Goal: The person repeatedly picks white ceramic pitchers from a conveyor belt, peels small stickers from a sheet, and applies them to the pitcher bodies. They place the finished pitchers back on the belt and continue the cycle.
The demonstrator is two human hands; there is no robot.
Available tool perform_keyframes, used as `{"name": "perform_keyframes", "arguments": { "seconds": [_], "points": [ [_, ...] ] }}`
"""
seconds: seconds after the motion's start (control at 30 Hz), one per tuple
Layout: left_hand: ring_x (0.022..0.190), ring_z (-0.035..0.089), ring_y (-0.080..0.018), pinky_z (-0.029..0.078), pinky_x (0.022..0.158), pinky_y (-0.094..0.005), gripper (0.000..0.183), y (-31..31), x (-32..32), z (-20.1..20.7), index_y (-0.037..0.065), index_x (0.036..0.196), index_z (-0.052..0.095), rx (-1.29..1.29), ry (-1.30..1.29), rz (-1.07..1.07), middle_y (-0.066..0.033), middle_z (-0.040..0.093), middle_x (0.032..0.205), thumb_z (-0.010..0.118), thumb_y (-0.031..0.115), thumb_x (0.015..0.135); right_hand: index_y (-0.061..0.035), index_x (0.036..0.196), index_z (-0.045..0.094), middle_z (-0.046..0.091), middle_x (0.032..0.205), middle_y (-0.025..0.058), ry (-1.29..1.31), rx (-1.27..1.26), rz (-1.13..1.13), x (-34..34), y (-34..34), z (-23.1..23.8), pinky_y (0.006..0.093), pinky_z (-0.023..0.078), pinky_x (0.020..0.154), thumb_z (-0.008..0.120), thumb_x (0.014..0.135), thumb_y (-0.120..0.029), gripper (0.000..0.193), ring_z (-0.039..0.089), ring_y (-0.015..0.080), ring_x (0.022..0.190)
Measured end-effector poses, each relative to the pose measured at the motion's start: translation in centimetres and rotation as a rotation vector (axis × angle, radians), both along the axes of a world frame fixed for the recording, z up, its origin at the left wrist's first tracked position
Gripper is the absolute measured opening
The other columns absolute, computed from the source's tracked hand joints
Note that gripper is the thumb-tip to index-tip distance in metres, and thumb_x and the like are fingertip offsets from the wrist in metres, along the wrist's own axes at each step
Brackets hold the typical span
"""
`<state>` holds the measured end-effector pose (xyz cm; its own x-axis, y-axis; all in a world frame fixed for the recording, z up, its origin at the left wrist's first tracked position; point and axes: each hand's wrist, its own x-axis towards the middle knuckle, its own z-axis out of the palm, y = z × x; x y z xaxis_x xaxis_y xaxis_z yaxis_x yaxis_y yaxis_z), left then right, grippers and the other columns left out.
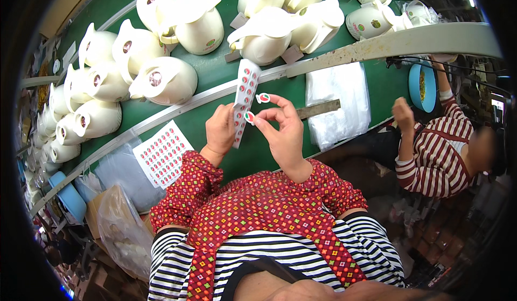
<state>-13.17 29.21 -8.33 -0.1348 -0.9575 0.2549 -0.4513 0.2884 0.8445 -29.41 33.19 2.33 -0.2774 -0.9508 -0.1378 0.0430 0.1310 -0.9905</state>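
Observation:
My left hand [219, 128] grips a narrow white sheet of stickers [246, 85], tilted up, with rows of small red and green prints. Close to its right edge, my right hand [284, 137] has thumb and forefinger curved toward each other. One round sticker [249, 117] is at the thumb tip beside the sheet; whether it still touches the sheet I cannot tell. A second sticker [263, 97] clings to the tip of a raised finger. Left of my hands, another sheet of stickers [164, 154] lies flat on the green work surface [218, 163].
Cream-coloured jugs [200, 29] crowd the green belt beyond a metal rail [212, 92]. Clear plastic bags [338, 104] lie to the right, a metal strip [319, 109] across them. A co-worker in striped sleeves [436, 155] sits at the right near a blue bowl [421, 88].

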Motion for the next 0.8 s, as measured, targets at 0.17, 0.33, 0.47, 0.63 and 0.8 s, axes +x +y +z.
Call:
{"name": "perform_keyframes", "arguments": {
  "seconds": [0.17,0.33,0.47,0.63,0.8],
  "points": [
    [0.104,0.068,-0.0388,0.054,0.090,-0.0453,0.025,-0.8,4.0,-3.9,0.001,0.119,0.070,0.332,-0.409,0.026,-0.0195,0.070,0.109,0.063,0.017,0.102,0.0025,0.122,0.063,0.075,0.096,0.0064,0.233,-0.064,0.005,-3.4,2.4,-1.3,0.0343,0.048,0.101,0.081,0.086,-0.004,0.040,0.068,0.0146,0.101],
    [0.132,0.050,-0.0456,0.043,0.112,-0.0481,0.071,-6.8,2.2,1.1,-0.001,0.152,0.043,-0.126,-0.329,-0.034,-0.0272,0.052,0.141,0.076,0.012,0.090,0.0031,0.134,0.057,0.073,0.097,0.0049,0.234,-0.038,-0.002,-5.6,4.6,-2.2,0.0345,0.046,0.105,0.081,0.086,-0.001,0.053,0.067,0.0137,0.099],
    [0.131,0.051,-0.0456,0.043,0.112,-0.0501,0.076,-16.5,-1.5,5.0,-0.002,0.152,0.039,-0.216,-0.321,-0.086,-0.0280,0.051,0.141,0.078,0.014,0.088,0.0029,0.143,0.049,0.071,0.093,0.0036,0.207,-0.011,0.012,-6.3,5.4,-1.6,0.0330,0.046,0.104,0.078,0.087,0.002,0.063,0.066,0.0107,0.093],
    [0.130,0.052,-0.0455,0.044,0.112,-0.0508,0.064,-18.4,-7.3,10.5,0.000,0.141,0.051,-0.523,-0.294,-0.059,-0.0259,0.052,0.141,0.075,0.004,0.083,0.0006,0.146,0.046,0.067,0.089,0.0023,0.121,-0.029,-0.151,-10.0,5.9,-0.5,0.0253,0.049,0.093,0.075,0.090,0.006,0.064,0.063,0.0079,0.088],
    [0.139,0.046,-0.0423,0.039,0.117,-0.0471,0.066,-19.7,-15.1,14.6,0.013,0.146,0.054,-0.581,-0.281,-0.489,-0.0192,0.047,0.152,0.060,-0.007,0.083,0.0010,0.145,0.045,0.066,0.089,0.0027,0.047,-0.051,-0.311,-13.9,5.2,-0.4,0.0237,0.051,0.087,0.072,0.091,0.007,0.060,0.062,0.0083,0.086]
  ]
}}
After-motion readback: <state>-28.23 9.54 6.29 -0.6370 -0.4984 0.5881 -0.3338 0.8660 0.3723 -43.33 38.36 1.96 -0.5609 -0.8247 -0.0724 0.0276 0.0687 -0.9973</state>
